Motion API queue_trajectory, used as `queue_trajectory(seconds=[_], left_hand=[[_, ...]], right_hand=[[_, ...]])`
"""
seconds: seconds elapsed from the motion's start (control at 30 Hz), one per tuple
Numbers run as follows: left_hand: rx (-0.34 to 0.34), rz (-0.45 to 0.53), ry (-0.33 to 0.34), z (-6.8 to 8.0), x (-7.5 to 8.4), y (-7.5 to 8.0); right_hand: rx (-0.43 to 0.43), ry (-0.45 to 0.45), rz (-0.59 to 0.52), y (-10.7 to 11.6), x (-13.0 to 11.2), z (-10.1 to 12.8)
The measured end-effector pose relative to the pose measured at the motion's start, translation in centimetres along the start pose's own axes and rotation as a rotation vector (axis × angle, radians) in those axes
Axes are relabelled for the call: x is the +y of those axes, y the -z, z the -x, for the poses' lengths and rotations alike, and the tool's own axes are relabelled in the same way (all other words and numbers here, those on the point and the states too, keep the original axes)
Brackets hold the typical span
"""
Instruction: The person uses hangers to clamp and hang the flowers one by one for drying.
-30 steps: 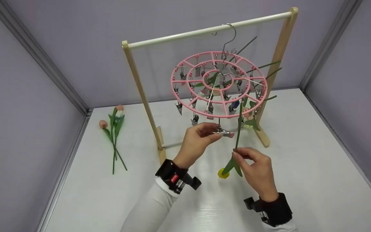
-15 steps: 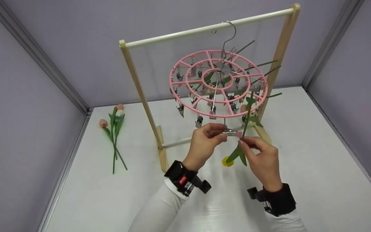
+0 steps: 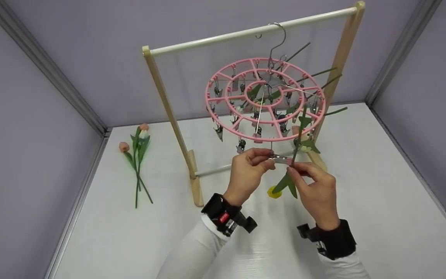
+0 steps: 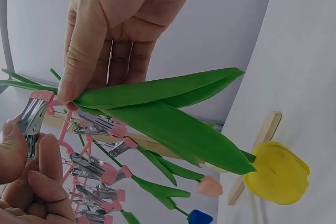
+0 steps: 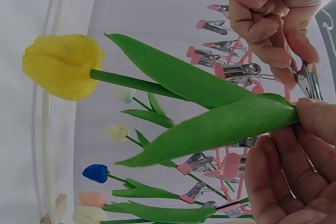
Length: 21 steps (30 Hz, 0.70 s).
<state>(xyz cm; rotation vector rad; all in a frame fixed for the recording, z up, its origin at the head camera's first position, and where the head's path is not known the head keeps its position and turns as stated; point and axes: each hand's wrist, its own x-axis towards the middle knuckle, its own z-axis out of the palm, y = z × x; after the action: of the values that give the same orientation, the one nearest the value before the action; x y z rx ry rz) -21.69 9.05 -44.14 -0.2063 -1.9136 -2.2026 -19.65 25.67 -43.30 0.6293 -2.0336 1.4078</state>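
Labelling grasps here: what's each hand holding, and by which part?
The left hand pinches a metal clip hanging from the pink hanger, at its handle end. The right hand pinches the yellow tulip by its stem, by the leaves, bloom hanging down.

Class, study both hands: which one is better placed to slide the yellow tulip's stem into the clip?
The right hand: it already pinches the yellow tulip stem beside the clip, which the left hand squeezes.

Open table [image 3: 362, 201] right of the hands — hanging clips [image 3: 241, 145] (and stems) crowd above.
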Motion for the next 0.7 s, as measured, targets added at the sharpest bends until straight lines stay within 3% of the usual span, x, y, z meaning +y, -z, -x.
queue_trajectory(seconds=[0.4,0.7], left_hand=[[0.066,-0.008,-0.026,0.0,0.0,-0.2],[0.027,0.005,-0.016,-0.1,0.2,0.0]], right_hand=[[-0.025,0.023,0.013,-0.2,0.0,0.1],[-0.051,0.024,0.018,-0.8,2.0,0.3]])
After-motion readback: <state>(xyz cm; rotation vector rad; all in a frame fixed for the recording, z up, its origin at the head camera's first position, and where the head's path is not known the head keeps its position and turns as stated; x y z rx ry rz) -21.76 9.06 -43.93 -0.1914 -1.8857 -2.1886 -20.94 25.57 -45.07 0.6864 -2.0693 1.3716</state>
